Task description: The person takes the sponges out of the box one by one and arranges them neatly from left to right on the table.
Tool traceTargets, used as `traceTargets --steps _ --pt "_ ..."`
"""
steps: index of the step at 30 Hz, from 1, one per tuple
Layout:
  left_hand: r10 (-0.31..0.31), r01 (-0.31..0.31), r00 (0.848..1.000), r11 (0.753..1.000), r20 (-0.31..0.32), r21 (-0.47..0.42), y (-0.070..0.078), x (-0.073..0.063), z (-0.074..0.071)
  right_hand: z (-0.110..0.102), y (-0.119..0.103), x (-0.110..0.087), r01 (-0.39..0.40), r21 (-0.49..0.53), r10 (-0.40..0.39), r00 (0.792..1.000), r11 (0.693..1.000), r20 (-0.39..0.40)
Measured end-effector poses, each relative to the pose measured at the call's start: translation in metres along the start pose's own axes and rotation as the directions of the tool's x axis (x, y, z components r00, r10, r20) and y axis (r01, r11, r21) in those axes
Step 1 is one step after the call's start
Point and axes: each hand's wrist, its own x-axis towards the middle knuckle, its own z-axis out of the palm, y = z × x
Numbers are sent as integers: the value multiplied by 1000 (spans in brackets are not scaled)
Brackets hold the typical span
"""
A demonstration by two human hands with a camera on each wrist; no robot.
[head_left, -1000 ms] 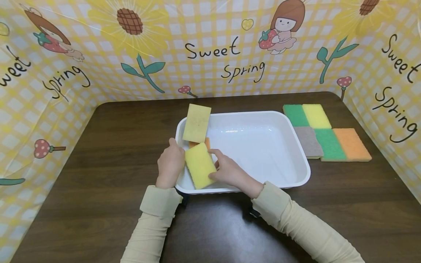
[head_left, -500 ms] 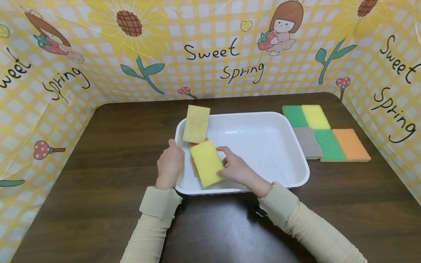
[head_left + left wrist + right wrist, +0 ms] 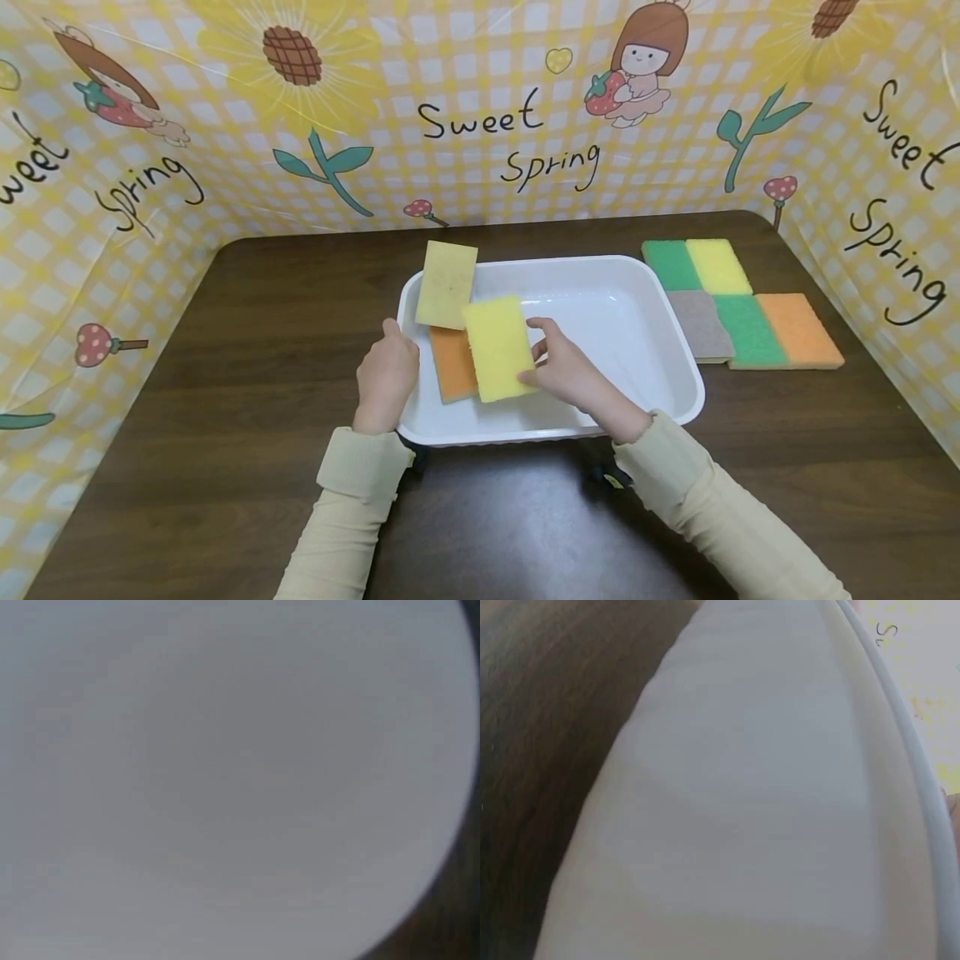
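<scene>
My right hand (image 3: 564, 364) pinches a yellow sponge (image 3: 498, 350) by its right edge, over the left part of a white tray (image 3: 607, 367). Beneath it lies an orange sponge (image 3: 452, 367) in the tray, partly covered. A pale yellow sponge (image 3: 447, 285) leans over the tray's back left rim. My left hand (image 3: 386, 375) grips the tray's left rim, its fingers curled there. In the right wrist view the tray's outer wall (image 3: 742, 787) takes up most of the picture. A blurred pale surface (image 3: 240, 780) fills the left wrist view.
To the right of the tray several pads lie edge to edge on the brown table (image 3: 247, 375): a green one (image 3: 671, 264), a yellow one (image 3: 718, 265), a grey one (image 3: 699, 323) and an orange one (image 3: 798, 329). A checked cloth (image 3: 480, 50) stands behind.
My right hand has moved the yellow sponge right and a little back, turning it more upright in view. More of the orange sponge shows. The left hand stays at the rim.
</scene>
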Motion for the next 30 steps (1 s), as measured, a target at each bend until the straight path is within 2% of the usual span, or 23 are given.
traceTargets --steps 16,30 --pt "-20 20 1000 1000 20 0 0 1 1 -30 8 -5 -27 71 29 999 997 -28" --pt "-35 35 999 999 38 -4 3 0 -1 -51 14 -14 16 76 -12 999 997 -42"
